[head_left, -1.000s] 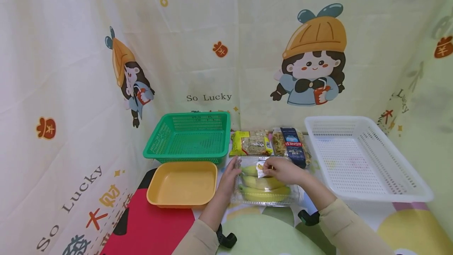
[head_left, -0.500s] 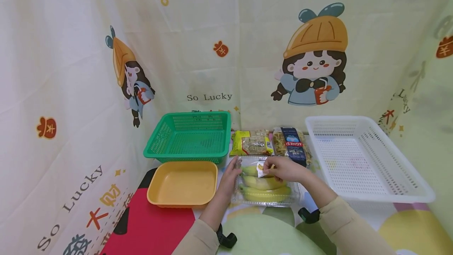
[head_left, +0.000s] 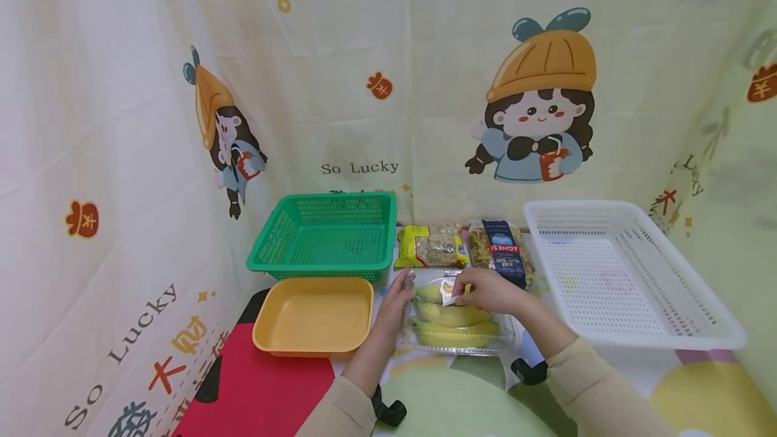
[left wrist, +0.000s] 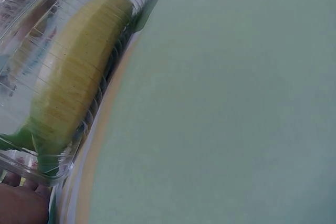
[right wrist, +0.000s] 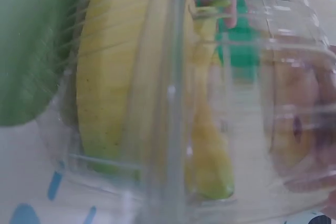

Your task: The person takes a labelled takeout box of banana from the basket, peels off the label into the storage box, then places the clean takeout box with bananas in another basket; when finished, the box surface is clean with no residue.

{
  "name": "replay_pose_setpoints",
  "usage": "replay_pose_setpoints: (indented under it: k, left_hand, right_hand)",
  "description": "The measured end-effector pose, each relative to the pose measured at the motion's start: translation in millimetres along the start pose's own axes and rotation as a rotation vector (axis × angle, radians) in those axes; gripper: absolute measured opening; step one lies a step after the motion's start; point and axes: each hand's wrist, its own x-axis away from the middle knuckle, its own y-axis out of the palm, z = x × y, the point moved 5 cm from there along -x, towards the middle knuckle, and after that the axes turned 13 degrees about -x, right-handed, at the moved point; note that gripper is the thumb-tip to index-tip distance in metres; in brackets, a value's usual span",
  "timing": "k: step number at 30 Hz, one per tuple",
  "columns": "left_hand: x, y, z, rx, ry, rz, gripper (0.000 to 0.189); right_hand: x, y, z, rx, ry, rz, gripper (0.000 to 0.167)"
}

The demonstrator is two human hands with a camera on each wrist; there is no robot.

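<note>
A clear plastic box point(head_left: 506, 339) with several bananas point(head_left: 458, 334) inside lies in front of me on the table. My left hand point(head_left: 391, 309) holds the box at its left side; in the left wrist view, the fingertips point(left wrist: 29, 186) show at the box's end, by the banana stems. Over the lid, my right hand point(head_left: 485, 290) pinches the edge of a small white sticker point(head_left: 447, 291) with a banana picture. The right wrist view looks through the blurred clear plastic at a banana point(right wrist: 107, 77), with part of a hand behind it.
Behind the box lie a yellow food packet point(head_left: 432, 246) and a dark-labelled Agnesi pasta bag point(head_left: 504, 253). An orange tray point(head_left: 312, 349) and a green basket point(head_left: 322, 268) stand at left. A large white basket point(head_left: 674, 339) is at right. Printed curtains point(head_left: 437, 86) enclose the back and sides.
The right hand stays at the sticker, its fingers shifting very slightly. The left hand and the box keep their places.
</note>
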Motion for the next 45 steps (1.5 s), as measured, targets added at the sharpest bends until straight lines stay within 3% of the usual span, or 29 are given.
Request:
replay_pose_setpoints:
  k: [10,16,20,45]
  left_hand:
    - [-0.7,0.1,-1.5,0.016,0.010,-0.010,0.067]
    - [2.0,1.3,0.2,0.010,0.022,-0.014,0.067]
    - [2.1,2.5,1.5,0.015,0.016,-0.018,0.067]
    - [0.5,0.7,0.3,-0.102,-0.023,0.018,0.065]
  right_hand:
    - [-0.9,-2,3,-0.245,0.086,0.004,0.015]
    - [-3.9,-10,8,-0.445,0.160,0.078,0.016]
    - [-4.8,-11,11,-0.516,0.184,0.097,0.015]
    - [2.3,-22,11,-0.900,0.128,0.072,0.005]
